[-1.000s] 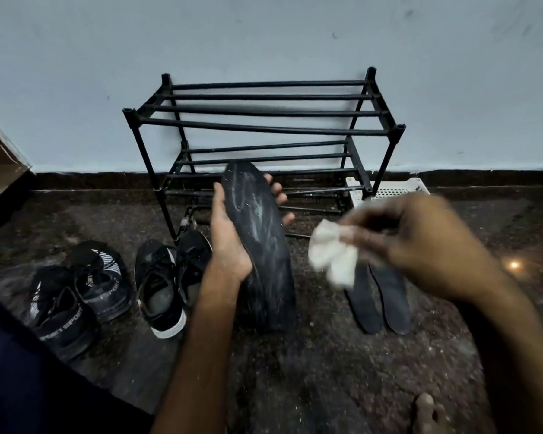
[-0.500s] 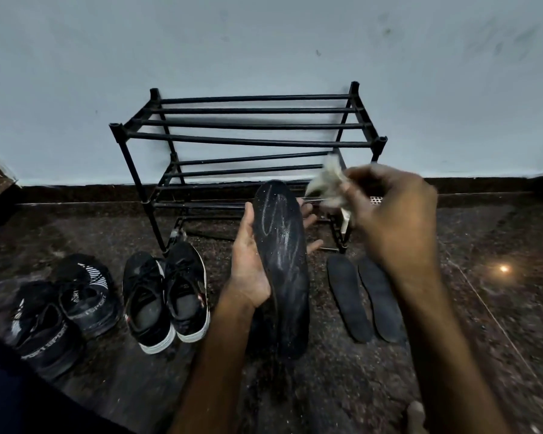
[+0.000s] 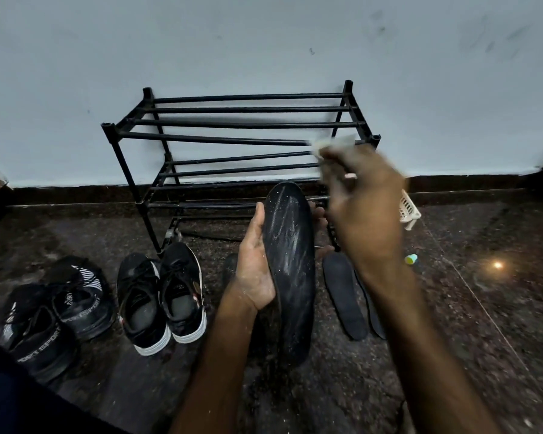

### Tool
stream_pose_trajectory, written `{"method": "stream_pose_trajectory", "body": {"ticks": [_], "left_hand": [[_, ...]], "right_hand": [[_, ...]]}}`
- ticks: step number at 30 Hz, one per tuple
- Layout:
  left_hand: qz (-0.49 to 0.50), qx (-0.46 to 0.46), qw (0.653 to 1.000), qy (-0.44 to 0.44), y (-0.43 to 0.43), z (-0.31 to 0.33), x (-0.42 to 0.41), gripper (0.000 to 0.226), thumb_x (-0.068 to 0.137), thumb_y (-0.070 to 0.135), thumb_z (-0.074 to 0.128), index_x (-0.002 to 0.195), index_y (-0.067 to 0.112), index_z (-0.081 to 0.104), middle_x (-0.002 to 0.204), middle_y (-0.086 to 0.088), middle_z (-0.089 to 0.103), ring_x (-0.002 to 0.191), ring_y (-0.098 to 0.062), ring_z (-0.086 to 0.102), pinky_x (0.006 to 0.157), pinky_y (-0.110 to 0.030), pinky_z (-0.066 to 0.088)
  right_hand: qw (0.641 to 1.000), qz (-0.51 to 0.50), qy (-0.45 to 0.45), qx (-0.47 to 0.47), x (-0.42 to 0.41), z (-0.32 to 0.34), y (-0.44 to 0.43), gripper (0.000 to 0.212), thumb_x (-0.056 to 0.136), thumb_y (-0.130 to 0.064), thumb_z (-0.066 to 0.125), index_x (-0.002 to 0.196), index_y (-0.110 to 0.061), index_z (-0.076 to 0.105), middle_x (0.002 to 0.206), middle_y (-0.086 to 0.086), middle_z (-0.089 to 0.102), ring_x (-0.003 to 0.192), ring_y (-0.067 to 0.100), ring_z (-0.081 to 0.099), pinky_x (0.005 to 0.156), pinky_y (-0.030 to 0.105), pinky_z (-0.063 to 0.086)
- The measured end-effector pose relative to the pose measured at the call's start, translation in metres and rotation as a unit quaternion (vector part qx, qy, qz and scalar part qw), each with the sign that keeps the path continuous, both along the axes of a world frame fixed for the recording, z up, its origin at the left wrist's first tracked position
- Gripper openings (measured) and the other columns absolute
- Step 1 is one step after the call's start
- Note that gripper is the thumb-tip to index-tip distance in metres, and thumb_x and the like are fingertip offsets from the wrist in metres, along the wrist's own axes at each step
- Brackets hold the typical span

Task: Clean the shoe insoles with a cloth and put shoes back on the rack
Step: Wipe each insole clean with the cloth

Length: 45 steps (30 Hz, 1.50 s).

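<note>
Currently, a long black insole streaked with pale dust [image 3: 290, 270] is gripped upright by the left hand [image 3: 254, 267], fingers curled behind it. A crumpled white cloth [image 3: 329, 144] is pinched in the blurred right hand [image 3: 364, 208], above and right of the insole's toe, apart from it.

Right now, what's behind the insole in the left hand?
Left hand backs the insole; its fingers show past the right edge. Beyond its tip are the lower bars of the rack. The floor under it and the rest of the fingers are covered.
</note>
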<state>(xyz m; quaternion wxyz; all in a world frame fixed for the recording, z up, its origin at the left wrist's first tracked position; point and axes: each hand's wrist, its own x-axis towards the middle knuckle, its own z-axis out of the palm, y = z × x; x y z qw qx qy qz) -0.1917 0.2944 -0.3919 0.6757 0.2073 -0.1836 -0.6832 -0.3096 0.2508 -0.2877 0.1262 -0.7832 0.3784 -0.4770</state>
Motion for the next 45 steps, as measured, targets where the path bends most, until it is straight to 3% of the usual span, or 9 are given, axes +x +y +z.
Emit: {"method": "stream_pose_trajectory", "body": {"ticks": [5, 12, 14, 17, 20, 26, 31, 37, 45], "left_hand": [[0.009, 0.011, 1.0, 0.018, 0.001, 0.0, 0.006, 0.079, 0.093, 0.065, 0.038, 0.137, 0.0, 0.05, 0.15, -0.019, 0.041, 0.14, -0.032, 0.038, 0.112, -0.049, 0.036], [0.021, 0.019, 1.0, 0.01, 0.002, -0.001, -0.001, 0.074, 0.096, 0.065, 0.032, 0.121, 0.006, 0.067, 0.126, -0.018, 0.064, 0.117, -0.03, 0.062, 0.095, -0.046, 0.053], [0.018, 0.029, 0.999, 0.003, -0.002, 0.001, -0.008, 0.066, 0.094, 0.063, 0.041, 0.114, 0.008, 0.072, 0.116, -0.015, 0.069, 0.107, -0.027, 0.067, 0.094, -0.038, 0.053], [0.024, 0.02, 0.999, -0.033, -0.006, -0.003, -0.013, 0.07, 0.095, 0.063, 0.037, 0.136, 0.01, 0.058, 0.15, -0.02, 0.043, 0.138, -0.033, 0.042, 0.118, -0.043, 0.026], [0.006, 0.038, 0.998, -0.05, -0.011, -0.01, -0.018, 0.07, 0.097, 0.062, 0.022, 0.136, 0.017, 0.059, 0.153, -0.018, 0.038, 0.142, -0.038, 0.033, 0.12, -0.049, 0.016], [0.026, 0.034, 0.999, 0.008, -0.008, -0.004, -0.016, 0.064, 0.09, 0.062, 0.044, 0.108, 0.008, 0.075, 0.111, -0.013, 0.071, 0.103, -0.025, 0.068, 0.095, -0.037, 0.05], [0.06, 0.055, 0.992, -0.101, -0.013, -0.008, -0.017, 0.067, 0.085, 0.075, 0.042, 0.128, 0.028, 0.065, 0.15, -0.014, 0.045, 0.134, -0.031, 0.048, 0.116, -0.052, 0.029], [0.055, 0.038, 0.998, 0.003, -0.008, 0.0, -0.014, 0.065, 0.093, 0.062, 0.04, 0.107, 0.009, 0.075, 0.107, -0.012, 0.072, 0.099, -0.023, 0.07, 0.087, -0.033, 0.055], [0.06, 0.049, 0.997, 0.023, -0.004, 0.009, -0.018, 0.06, 0.092, 0.057, 0.044, 0.118, 0.009, 0.068, 0.119, -0.015, 0.067, 0.113, -0.025, 0.062, 0.108, -0.038, 0.04]], "right_hand": [[0.872, 0.299, 0.279, 0.269, -0.025, -0.011, 0.019, 0.014, 0.085, -0.013, 0.074, 0.097, -0.02, 0.077, 0.09, -0.009, 0.074, 0.078, 0.001, 0.067, 0.073, 0.019, 0.052], [0.991, -0.048, 0.032, 0.118, -0.024, -0.015, 0.007, 0.028, 0.091, -0.01, 0.066, 0.117, -0.017, 0.067, 0.107, -0.012, 0.06, 0.089, -0.001, 0.057, 0.077, -0.003, 0.042], [0.994, -0.039, 0.062, 0.083, -0.003, -0.038, 0.017, 0.023, 0.091, -0.01, 0.065, 0.114, -0.015, 0.069, 0.108, -0.004, 0.062, 0.089, 0.006, 0.054, 0.083, 0.007, 0.043], [0.998, -0.023, 0.043, 0.047, 0.022, -0.069, 0.033, 0.015, 0.088, -0.008, 0.068, 0.102, -0.006, 0.073, 0.103, 0.007, 0.064, 0.09, 0.022, 0.062, 0.081, 0.028, 0.052], [0.999, 0.03, 0.022, 0.017, 0.028, -0.062, 0.036, 0.016, 0.086, -0.002, 0.068, 0.102, -0.004, 0.073, 0.102, 0.007, 0.066, 0.092, 0.02, 0.063, 0.08, 0.023, 0.049], [0.992, -0.052, 0.11, 0.032, -0.004, -0.049, 0.007, 0.015, 0.09, -0.005, 0.064, 0.103, -0.005, 0.071, 0.098, 0.005, 0.061, 0.085, 0.024, 0.06, 0.074, 0.028, 0.052], [0.992, 0.036, 0.101, 0.06, 0.03, -0.043, 0.042, 0.018, 0.087, -0.005, 0.068, 0.104, -0.008, 0.072, 0.102, 0.004, 0.062, 0.086, 0.015, 0.058, 0.084, 0.027, 0.055], [0.988, -0.06, 0.114, 0.082, 0.002, -0.039, 0.013, 0.019, 0.091, -0.014, 0.066, 0.109, -0.011, 0.07, 0.102, 0.0, 0.06, 0.084, 0.013, 0.058, 0.084, 0.026, 0.054], [0.994, -0.031, 0.097, 0.048, 0.028, -0.03, 0.007, 0.022, 0.09, -0.013, 0.067, 0.11, -0.008, 0.07, 0.104, 0.003, 0.062, 0.084, 0.012, 0.057, 0.08, 0.017, 0.046]]}}
